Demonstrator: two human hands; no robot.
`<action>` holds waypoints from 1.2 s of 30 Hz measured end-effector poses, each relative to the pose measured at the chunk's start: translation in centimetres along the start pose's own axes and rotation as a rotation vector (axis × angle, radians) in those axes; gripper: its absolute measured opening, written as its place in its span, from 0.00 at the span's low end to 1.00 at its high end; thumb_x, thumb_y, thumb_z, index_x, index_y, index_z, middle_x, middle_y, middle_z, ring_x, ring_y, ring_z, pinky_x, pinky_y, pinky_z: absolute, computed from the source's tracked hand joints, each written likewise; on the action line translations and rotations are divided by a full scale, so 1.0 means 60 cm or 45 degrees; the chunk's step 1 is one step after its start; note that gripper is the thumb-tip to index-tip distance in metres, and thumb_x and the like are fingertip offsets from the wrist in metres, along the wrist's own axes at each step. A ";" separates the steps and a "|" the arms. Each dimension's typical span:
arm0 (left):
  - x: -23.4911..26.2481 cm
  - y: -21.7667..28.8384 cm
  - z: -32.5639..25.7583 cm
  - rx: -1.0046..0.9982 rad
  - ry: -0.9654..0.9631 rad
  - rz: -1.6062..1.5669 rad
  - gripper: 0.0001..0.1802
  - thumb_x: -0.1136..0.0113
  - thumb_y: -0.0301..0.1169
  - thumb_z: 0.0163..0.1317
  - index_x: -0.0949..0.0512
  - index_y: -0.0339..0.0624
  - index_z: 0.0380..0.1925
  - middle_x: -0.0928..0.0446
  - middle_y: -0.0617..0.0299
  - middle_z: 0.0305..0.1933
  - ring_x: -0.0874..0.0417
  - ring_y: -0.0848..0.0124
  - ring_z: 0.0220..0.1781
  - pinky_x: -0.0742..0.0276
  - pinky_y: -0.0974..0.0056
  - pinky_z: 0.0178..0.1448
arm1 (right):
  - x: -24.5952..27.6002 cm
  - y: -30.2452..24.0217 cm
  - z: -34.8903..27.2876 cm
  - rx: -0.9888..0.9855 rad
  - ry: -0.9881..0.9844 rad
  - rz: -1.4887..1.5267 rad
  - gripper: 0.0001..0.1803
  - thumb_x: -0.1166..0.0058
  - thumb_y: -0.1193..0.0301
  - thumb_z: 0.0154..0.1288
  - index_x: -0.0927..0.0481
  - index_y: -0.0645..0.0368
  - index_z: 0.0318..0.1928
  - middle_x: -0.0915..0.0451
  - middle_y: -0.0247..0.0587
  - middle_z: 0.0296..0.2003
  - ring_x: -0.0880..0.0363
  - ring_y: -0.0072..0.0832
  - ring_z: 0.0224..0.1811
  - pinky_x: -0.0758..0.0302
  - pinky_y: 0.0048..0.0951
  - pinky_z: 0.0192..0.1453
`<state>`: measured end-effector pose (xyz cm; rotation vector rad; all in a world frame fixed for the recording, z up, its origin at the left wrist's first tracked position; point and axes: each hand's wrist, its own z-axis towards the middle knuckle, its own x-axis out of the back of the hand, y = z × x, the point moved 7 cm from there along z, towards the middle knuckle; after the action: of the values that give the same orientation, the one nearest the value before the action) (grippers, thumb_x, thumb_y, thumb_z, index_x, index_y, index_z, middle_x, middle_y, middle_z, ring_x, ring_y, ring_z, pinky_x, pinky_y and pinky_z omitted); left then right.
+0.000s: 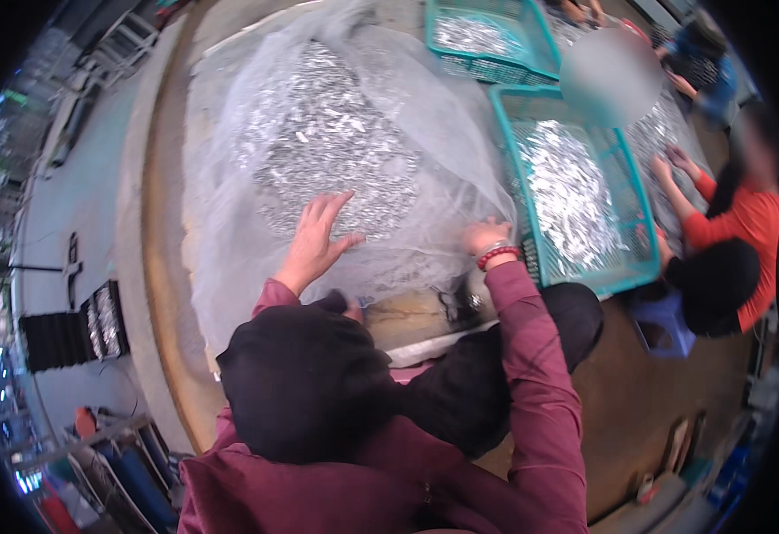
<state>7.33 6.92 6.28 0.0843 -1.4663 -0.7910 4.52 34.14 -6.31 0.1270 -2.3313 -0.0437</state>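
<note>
The pile of silvery pieces (336, 133) lies just ahead of the left hand (316, 238), long axis running away from the person. That hand is nearer, fingers spread, grasping nothing. The right hand (486, 236) is at the translucent sheet (443, 133); its grip cannot be told. A teal basket (605, 279) stands rightward, co-worker (735, 240) beyond.

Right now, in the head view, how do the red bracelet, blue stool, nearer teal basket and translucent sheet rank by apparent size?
Largest to smallest:
1. translucent sheet
2. nearer teal basket
3. blue stool, partly hidden
4. red bracelet
</note>
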 end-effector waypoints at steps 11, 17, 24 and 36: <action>-0.070 -0.077 -0.134 0.572 -0.534 0.450 0.23 0.46 0.27 0.50 0.25 0.54 0.49 0.22 0.48 0.41 0.21 0.51 0.44 0.25 0.50 0.47 | 0.202 -0.237 -0.084 0.821 0.609 0.045 0.14 0.52 0.72 0.59 0.17 0.57 0.43 0.19 0.46 0.44 0.20 0.41 0.48 0.28 0.57 0.53; 0.087 -0.104 -0.156 0.699 -0.003 0.582 0.17 0.49 0.22 0.49 0.23 0.50 0.40 0.22 0.45 0.30 0.20 0.48 0.36 0.27 0.48 0.39 | 0.078 -0.224 0.021 0.775 0.218 0.230 0.15 0.50 0.72 0.55 0.19 0.60 0.43 0.21 0.52 0.45 0.22 0.45 0.49 0.25 0.39 0.53; 0.115 -0.042 -0.153 0.625 -0.271 0.499 0.26 0.46 0.20 0.47 0.26 0.51 0.50 0.24 0.47 0.46 0.23 0.51 0.49 0.28 0.52 0.52 | -0.032 -0.205 0.042 0.823 0.276 -0.087 0.18 0.49 0.70 0.56 0.21 0.56 0.48 0.26 0.44 0.54 0.25 0.39 0.55 0.27 0.43 0.56; 0.069 0.017 0.042 0.283 -0.874 0.321 0.24 0.41 0.31 0.57 0.27 0.52 0.56 0.22 0.49 0.46 0.24 0.53 0.52 0.30 0.56 0.58 | 0.084 -0.184 -0.062 0.730 0.899 0.592 0.10 0.53 0.75 0.50 0.19 0.63 0.31 0.20 0.53 0.36 0.22 0.47 0.42 0.29 0.50 0.48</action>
<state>5.07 6.57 10.66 -0.2238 -2.1611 -0.4586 4.61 22.64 -0.88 -0.1073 -1.5593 0.7771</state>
